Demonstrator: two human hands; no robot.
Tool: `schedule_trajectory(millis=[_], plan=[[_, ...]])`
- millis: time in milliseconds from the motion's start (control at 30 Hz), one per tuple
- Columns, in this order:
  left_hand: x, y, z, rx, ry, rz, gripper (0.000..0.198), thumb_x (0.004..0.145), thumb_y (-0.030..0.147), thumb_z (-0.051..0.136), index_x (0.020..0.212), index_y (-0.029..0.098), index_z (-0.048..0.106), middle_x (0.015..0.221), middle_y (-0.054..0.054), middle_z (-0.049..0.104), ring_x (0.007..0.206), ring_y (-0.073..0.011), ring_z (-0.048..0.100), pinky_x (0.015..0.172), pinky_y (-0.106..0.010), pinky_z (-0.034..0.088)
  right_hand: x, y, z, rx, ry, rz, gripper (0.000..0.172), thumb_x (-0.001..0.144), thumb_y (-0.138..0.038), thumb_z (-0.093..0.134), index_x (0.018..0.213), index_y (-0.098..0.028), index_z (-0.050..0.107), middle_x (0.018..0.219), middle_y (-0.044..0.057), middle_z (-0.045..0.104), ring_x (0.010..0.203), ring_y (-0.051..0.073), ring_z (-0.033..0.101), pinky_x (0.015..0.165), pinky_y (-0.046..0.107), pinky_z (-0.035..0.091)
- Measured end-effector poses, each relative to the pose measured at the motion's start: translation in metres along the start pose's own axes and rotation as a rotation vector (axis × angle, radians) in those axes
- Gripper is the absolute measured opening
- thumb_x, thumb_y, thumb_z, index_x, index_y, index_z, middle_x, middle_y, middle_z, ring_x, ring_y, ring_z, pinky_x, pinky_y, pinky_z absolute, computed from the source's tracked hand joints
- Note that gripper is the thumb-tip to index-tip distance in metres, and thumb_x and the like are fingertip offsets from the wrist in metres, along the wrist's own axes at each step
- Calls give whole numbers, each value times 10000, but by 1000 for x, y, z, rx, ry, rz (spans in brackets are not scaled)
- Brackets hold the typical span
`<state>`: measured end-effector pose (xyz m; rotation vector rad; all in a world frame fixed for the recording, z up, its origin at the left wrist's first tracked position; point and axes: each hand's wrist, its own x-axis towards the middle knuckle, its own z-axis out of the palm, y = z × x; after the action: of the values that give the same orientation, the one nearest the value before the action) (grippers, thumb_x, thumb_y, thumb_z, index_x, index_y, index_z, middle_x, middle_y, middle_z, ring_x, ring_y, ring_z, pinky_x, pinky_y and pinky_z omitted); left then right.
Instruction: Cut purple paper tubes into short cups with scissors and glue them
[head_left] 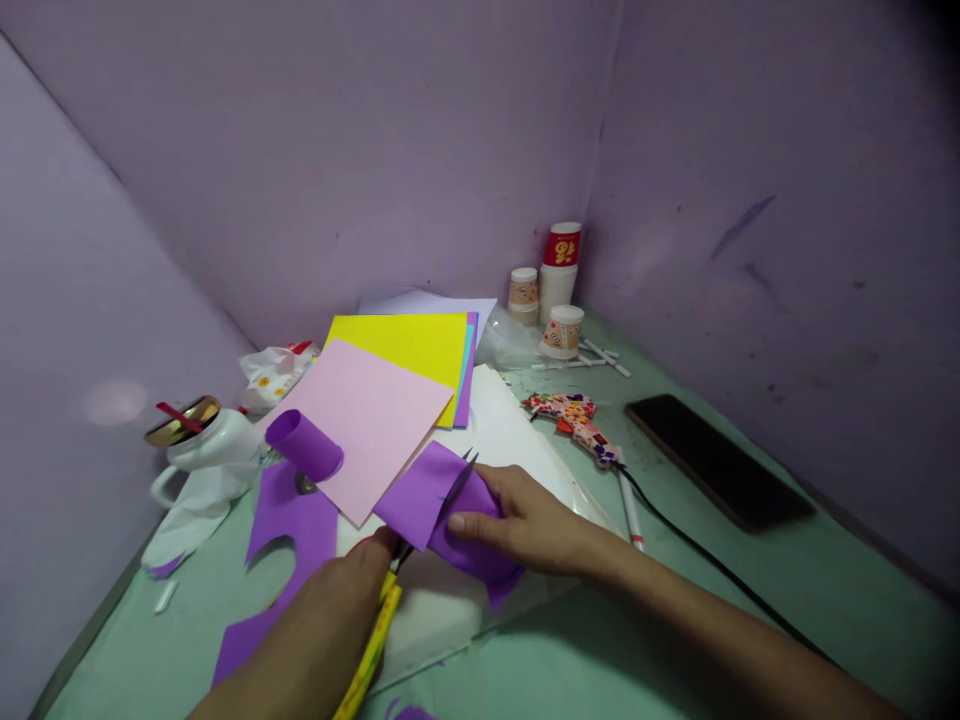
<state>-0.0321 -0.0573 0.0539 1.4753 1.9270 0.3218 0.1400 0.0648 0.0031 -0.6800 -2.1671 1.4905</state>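
As the scissors (384, 610) were gripped in the left hand (360, 575), its fingers wrapped about the yellow handle, the purple paper (416, 500) was pinched by the right hand (525, 520), thumb pressed on top, the other fingers mostly hidden beneath. And there it was, right between the two hands: the paper held up in front of the white board (510, 430), one dark blade laid slantwise across it, both tips poking out just past the far edge! Whether it had been cut right through could not be told.

By all appearances, a cut was in hand, and steadiness was demanded. The sheet was best kept taut and flat, with the crumpled end by the right palm smoothed so that no fold was caught. Long, even strokes were called for, started deep in the blades and not snipped with the tips; the turning was better done with the paper than with the scissors. And that thumb! So near the blade it was placed that a grip farther back would have been judged safer.

Off to the left, a rolled purple tube (311, 448) was seen leaning by the pink sheet (375, 410); to the right, well apart from the blades, a flower-patterned glue gun (577, 420) was left lying near a phone (712, 460).
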Motion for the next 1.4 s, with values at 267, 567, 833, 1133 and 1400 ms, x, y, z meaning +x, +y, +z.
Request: schedule_trajectory(millis=[267, 567, 833, 1133, 1400], plan=[[4, 8, -8, 11, -101, 145, 343, 801, 154, 406, 1107, 198, 555, 814, 9, 691, 740, -156, 599, 671, -236, 462, 2, 5, -1, 72, 37, 92, 258, 772, -379, 650, 915, -165, 668, 823, 41, 661, 715, 180, 550, 606, 266, 443], [37, -6, -19, 366, 104, 40, 294, 886, 369, 334, 967, 190, 552, 793, -48, 695, 696, -198, 637, 600, -275, 425, 6, 8, -10, 250, 19, 144, 357, 701, -396, 713, 935, -133, 654, 796, 43, 668, 658, 150, 575, 568, 252, 467], [75, -5, -21, 551, 379, -97, 333, 889, 299, 324, 1104, 148, 528, 1029, -208, 680, 929, -384, 664, 724, -443, 462, 10, 10, -21, 410, 247, 56, 392, 634, -303, 772, 977, -180, 626, 872, 41, 680, 769, 180, 624, 704, 324, 505], [65, -13, 15, 338, 535, 96, 503, 889, 323, 309, 1339, 115, 393, 1367, -162, 510, 1260, -232, 488, 1039, -370, 403, 13, 18, -5, 349, 314, 31, 390, 714, -306, 709, 1048, -215, 528, 1070, 85, 663, 986, 246, 635, 867, 437, 506], [70, 1, 62, -249, 192, 350, 782, 803, 311, 526, 1451, 58, 169, 1502, -232, 310, 1390, -286, 312, 1137, -493, 274, -8, 31, -34, 281, -195, -108, 966, 713, -335, 785, 1488, -247, 216, 1566, 115, 261, 1417, 264, 296, 1170, 466, 187]])
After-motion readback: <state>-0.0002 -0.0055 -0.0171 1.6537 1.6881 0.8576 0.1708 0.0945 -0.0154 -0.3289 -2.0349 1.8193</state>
